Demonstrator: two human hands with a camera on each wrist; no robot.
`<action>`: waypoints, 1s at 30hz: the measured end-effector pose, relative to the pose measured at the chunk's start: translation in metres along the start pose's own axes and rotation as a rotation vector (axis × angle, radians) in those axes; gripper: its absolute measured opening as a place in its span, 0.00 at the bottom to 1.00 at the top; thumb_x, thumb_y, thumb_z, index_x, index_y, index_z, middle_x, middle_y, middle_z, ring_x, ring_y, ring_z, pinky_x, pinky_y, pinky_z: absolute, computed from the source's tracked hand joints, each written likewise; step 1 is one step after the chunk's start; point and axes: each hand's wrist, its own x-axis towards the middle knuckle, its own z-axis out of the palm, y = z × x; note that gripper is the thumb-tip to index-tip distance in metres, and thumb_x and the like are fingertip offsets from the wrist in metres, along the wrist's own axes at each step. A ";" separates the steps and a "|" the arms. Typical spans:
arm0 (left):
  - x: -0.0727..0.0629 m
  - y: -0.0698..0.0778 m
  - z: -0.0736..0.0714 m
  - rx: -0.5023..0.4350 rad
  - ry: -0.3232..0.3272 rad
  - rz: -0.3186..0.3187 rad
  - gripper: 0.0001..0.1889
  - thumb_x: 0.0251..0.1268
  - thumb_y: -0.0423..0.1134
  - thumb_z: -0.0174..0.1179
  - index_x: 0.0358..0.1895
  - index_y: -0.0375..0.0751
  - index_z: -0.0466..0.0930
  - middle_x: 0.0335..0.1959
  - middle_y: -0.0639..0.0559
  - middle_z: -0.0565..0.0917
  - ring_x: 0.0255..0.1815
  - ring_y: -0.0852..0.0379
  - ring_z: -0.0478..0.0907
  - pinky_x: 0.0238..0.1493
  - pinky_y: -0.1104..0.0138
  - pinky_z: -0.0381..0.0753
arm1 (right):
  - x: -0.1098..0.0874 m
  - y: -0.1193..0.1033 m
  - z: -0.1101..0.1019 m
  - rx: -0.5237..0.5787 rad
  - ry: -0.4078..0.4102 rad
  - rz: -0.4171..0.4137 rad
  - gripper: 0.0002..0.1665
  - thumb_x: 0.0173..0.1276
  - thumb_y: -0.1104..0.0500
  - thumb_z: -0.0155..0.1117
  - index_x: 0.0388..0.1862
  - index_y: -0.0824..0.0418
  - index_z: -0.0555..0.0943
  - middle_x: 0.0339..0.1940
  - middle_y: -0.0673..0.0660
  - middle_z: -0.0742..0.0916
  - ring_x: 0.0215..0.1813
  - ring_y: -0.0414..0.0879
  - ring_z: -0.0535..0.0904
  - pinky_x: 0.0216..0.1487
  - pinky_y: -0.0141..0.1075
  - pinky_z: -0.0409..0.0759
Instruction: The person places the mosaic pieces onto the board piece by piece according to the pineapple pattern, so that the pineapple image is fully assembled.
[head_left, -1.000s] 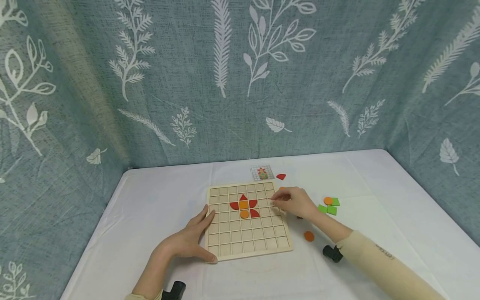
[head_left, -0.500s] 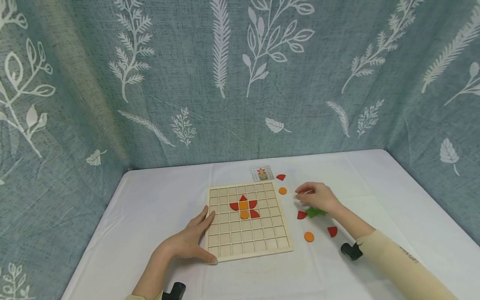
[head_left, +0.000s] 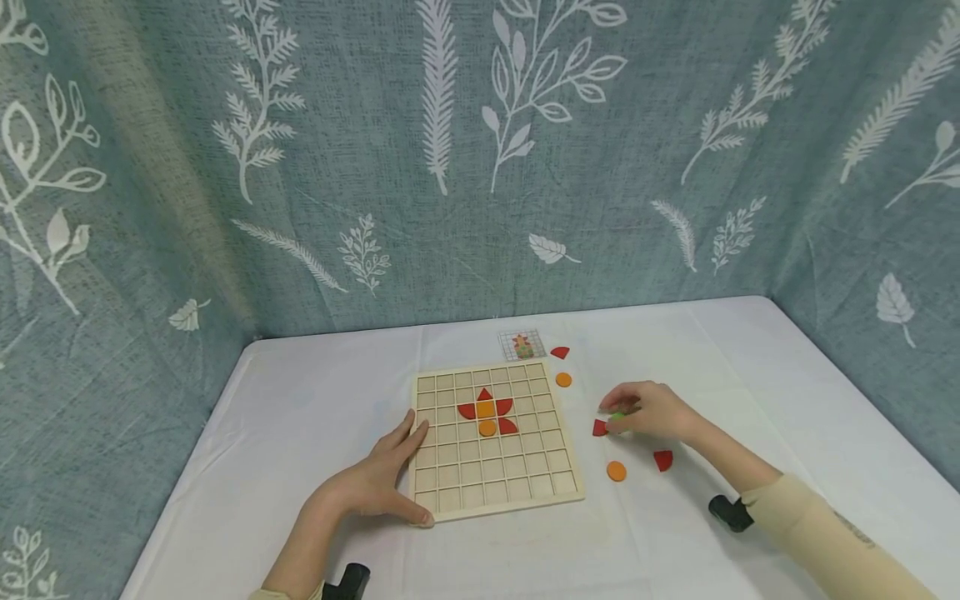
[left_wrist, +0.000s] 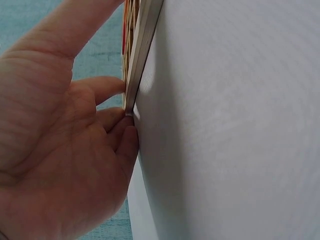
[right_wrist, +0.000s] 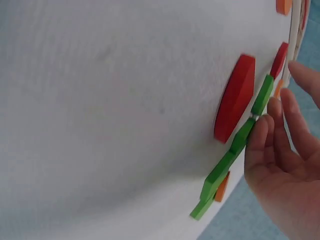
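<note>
Bearing six placed pieces point(head_left: 486, 408), the board point(head_left: 495, 467) seems part-done; green pieces point(right_wrist: 216, 176) remain right of it. Left hand point(head_left: 377, 482): fingers apart; right hand point(head_left: 654, 410): cannot tell.

Left hand point(head_left: 372, 483) spread at left edge of square pale-wood grid board point(head_left: 492, 473); right hand point(head_left: 652, 410) off its right side, loosely bent.

A white-covered table point(head_left: 322, 400) bore a gridded wooden board point(head_left: 495, 471), a small picture card point(head_left: 522, 345) just beyond it, and, towards the right, loose red pieces point(head_left: 663, 460), orange discs point(head_left: 616, 471) and green pieces point(right_wrist: 217, 175).
</note>
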 end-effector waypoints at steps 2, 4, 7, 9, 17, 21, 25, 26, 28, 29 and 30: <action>0.000 0.000 0.000 0.001 0.001 0.001 0.67 0.32 0.51 0.82 0.78 0.38 0.47 0.79 0.38 0.37 0.77 0.33 0.36 0.68 0.36 0.51 | -0.001 -0.001 0.003 -0.039 -0.015 -0.055 0.15 0.57 0.56 0.75 0.43 0.54 0.85 0.38 0.46 0.85 0.42 0.44 0.77 0.44 0.39 0.77; 0.000 0.000 -0.001 0.001 0.001 0.002 0.67 0.33 0.51 0.82 0.78 0.38 0.47 0.79 0.38 0.37 0.77 0.33 0.36 0.68 0.36 0.51 | -0.001 -0.002 0.006 -0.067 -0.021 -0.096 0.15 0.56 0.57 0.76 0.43 0.54 0.85 0.36 0.45 0.84 0.39 0.44 0.76 0.42 0.38 0.76; 0.000 0.000 -0.001 -0.001 -0.002 0.005 0.67 0.33 0.51 0.81 0.78 0.37 0.47 0.79 0.38 0.37 0.77 0.33 0.36 0.68 0.36 0.50 | -0.001 -0.003 0.010 -0.094 -0.016 -0.134 0.15 0.56 0.58 0.76 0.42 0.55 0.85 0.30 0.45 0.81 0.34 0.43 0.73 0.34 0.34 0.74; 0.000 0.000 -0.001 -0.001 -0.002 0.005 0.67 0.33 0.51 0.81 0.78 0.37 0.47 0.79 0.38 0.37 0.77 0.32 0.36 0.68 0.36 0.50 | -0.001 -0.003 0.012 -0.094 -0.010 -0.147 0.14 0.56 0.59 0.76 0.42 0.55 0.84 0.27 0.45 0.79 0.30 0.42 0.72 0.30 0.31 0.71; 0.000 -0.002 -0.001 0.011 0.001 0.010 0.66 0.33 0.51 0.82 0.78 0.38 0.48 0.79 0.39 0.38 0.77 0.33 0.37 0.68 0.37 0.52 | -0.002 -0.005 0.017 -0.064 0.009 -0.179 0.11 0.58 0.58 0.74 0.39 0.55 0.83 0.22 0.43 0.79 0.24 0.38 0.72 0.27 0.30 0.71; -0.001 -0.002 -0.001 0.012 0.003 0.011 0.66 0.33 0.51 0.82 0.78 0.38 0.48 0.79 0.39 0.38 0.77 0.33 0.37 0.68 0.37 0.51 | -0.001 -0.007 0.018 -0.086 0.023 -0.165 0.11 0.57 0.56 0.75 0.35 0.55 0.81 0.21 0.44 0.78 0.24 0.39 0.72 0.26 0.30 0.70; -0.001 -0.001 -0.002 0.016 0.006 0.008 0.66 0.33 0.51 0.82 0.78 0.38 0.48 0.79 0.39 0.38 0.77 0.34 0.37 0.68 0.37 0.52 | 0.000 -0.010 0.020 -0.121 0.041 -0.130 0.14 0.56 0.51 0.77 0.31 0.55 0.80 0.18 0.45 0.77 0.23 0.40 0.71 0.25 0.30 0.69; -0.001 -0.001 -0.002 0.015 0.004 0.007 0.66 0.34 0.51 0.81 0.78 0.38 0.48 0.79 0.39 0.38 0.77 0.34 0.37 0.68 0.37 0.52 | 0.000 -0.010 0.020 -0.131 0.043 -0.126 0.16 0.56 0.49 0.77 0.31 0.55 0.79 0.18 0.45 0.77 0.23 0.40 0.71 0.25 0.30 0.69; -0.001 -0.001 -0.002 0.011 0.001 0.007 0.66 0.34 0.51 0.81 0.78 0.38 0.48 0.79 0.39 0.38 0.77 0.34 0.37 0.68 0.37 0.52 | 0.000 -0.011 0.020 -0.146 0.039 -0.127 0.18 0.55 0.47 0.77 0.32 0.54 0.79 0.19 0.45 0.77 0.24 0.39 0.71 0.26 0.30 0.70; -0.001 -0.001 -0.002 0.010 0.000 0.006 0.66 0.34 0.51 0.81 0.78 0.38 0.48 0.79 0.39 0.38 0.77 0.34 0.37 0.68 0.37 0.52 | 0.000 -0.011 0.019 -0.145 0.032 -0.147 0.18 0.55 0.47 0.77 0.33 0.55 0.79 0.21 0.45 0.78 0.25 0.40 0.71 0.27 0.31 0.70; -0.001 -0.001 -0.001 0.010 -0.001 0.006 0.66 0.34 0.51 0.81 0.78 0.38 0.48 0.79 0.39 0.38 0.77 0.34 0.37 0.68 0.37 0.52 | 0.000 -0.010 0.017 -0.152 0.023 -0.171 0.19 0.55 0.46 0.77 0.36 0.55 0.80 0.23 0.45 0.78 0.26 0.40 0.71 0.28 0.31 0.71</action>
